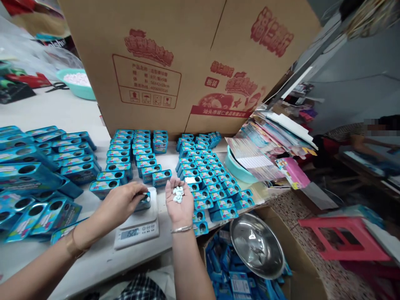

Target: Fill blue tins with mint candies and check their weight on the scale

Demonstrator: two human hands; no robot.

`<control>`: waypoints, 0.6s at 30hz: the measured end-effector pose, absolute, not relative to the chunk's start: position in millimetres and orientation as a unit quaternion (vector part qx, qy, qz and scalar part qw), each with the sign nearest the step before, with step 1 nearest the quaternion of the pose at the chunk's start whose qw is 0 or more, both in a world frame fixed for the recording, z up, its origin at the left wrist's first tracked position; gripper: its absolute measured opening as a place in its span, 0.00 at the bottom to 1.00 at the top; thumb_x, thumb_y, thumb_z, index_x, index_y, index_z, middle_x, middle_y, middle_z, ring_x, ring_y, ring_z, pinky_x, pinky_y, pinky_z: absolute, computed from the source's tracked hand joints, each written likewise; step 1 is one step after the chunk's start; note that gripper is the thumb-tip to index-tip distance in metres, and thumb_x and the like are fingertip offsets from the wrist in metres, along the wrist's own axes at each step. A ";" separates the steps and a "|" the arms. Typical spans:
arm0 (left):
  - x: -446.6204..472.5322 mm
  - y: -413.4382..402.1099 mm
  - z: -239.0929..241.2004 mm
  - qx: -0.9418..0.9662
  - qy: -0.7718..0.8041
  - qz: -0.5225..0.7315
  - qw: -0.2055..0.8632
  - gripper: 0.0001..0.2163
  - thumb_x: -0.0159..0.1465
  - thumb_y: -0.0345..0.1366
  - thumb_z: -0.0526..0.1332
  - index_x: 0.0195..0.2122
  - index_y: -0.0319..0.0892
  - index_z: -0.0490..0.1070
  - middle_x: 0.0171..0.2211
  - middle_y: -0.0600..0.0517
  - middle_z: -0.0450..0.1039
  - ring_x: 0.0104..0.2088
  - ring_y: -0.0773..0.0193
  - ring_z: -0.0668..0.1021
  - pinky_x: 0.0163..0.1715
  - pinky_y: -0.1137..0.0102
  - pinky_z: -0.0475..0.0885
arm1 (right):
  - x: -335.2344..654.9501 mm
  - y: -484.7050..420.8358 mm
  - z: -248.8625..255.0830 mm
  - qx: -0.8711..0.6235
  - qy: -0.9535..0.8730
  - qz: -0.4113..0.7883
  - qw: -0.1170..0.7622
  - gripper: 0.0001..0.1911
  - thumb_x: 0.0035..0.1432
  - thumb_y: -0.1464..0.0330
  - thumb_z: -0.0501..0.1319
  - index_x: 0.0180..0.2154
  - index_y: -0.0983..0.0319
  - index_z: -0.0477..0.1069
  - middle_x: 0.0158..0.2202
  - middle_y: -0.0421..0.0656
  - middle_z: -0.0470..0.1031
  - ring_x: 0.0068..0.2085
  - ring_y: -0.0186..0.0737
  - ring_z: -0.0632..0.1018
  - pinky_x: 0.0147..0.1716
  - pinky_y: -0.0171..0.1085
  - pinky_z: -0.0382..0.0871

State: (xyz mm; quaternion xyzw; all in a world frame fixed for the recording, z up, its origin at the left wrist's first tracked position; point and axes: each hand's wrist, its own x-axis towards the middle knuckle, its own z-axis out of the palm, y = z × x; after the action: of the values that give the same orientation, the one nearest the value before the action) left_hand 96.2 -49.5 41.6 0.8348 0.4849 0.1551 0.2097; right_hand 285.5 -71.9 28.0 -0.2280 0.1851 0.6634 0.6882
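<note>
My left hand (122, 203) is palm down, its fingertips pinched at the top of a small blue box (144, 205) on a white digital scale (153, 227). A white piece, apparently a candy, shows at the fingertips by the box. The scale's display seems to read 152.0. Just to the right, my right hand (181, 212) lies palm up and cupped around a small heap of pale white candies (178, 194). A silver bangle (181, 229) circles that wrist. Rows of blue boxes with round holes (118, 153) stand around both hands.
A large printed carton (193, 50) stands behind the boxes. More blue boxes (28, 175) crowd the left. An open carton at lower right holds blue boxes and a metal bowl (258, 246). Farther right are a pink stool (343, 239) and a seated person (353, 133).
</note>
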 end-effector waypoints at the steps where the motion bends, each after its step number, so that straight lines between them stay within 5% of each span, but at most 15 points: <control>1: 95.4 -49.8 37.8 0.841 0.477 0.150 0.203 0.16 0.66 0.43 0.51 0.41 0.44 0.76 0.40 0.49 0.78 0.40 0.58 0.79 0.40 0.68 0.71 | 288.0 -71.8 27.8 -0.230 0.188 0.660 0.690 0.18 0.66 0.68 0.49 0.25 0.62 0.69 0.26 0.39 0.79 0.36 0.32 0.82 0.48 0.42 0.75; 12: 80.3 -50.0 71.3 0.797 0.516 0.274 0.153 0.14 0.67 0.45 0.53 0.37 0.45 0.74 0.37 0.51 0.75 0.39 0.60 0.76 0.40 0.68 0.69 | 304.1 -72.6 21.0 -0.240 0.183 0.661 0.687 0.20 0.68 0.68 0.48 0.25 0.62 0.70 0.23 0.37 0.78 0.33 0.29 0.81 0.40 0.34 0.77; 18: 77.8 -56.6 55.4 0.806 0.502 0.278 0.147 0.13 0.67 0.43 0.54 0.48 0.44 0.71 0.45 0.47 0.72 0.48 0.57 0.73 0.48 0.63 0.68 | 304.0 -71.3 19.7 -0.257 0.149 0.662 0.688 0.18 0.66 0.72 0.50 0.25 0.62 0.70 0.22 0.35 0.76 0.30 0.26 0.80 0.38 0.30 0.77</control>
State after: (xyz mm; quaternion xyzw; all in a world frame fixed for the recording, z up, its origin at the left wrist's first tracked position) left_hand 77.8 -56.6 55.4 0.8058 0.5017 0.2780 0.1471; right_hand 304.0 -71.3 19.7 -0.2572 0.1493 0.6619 0.6881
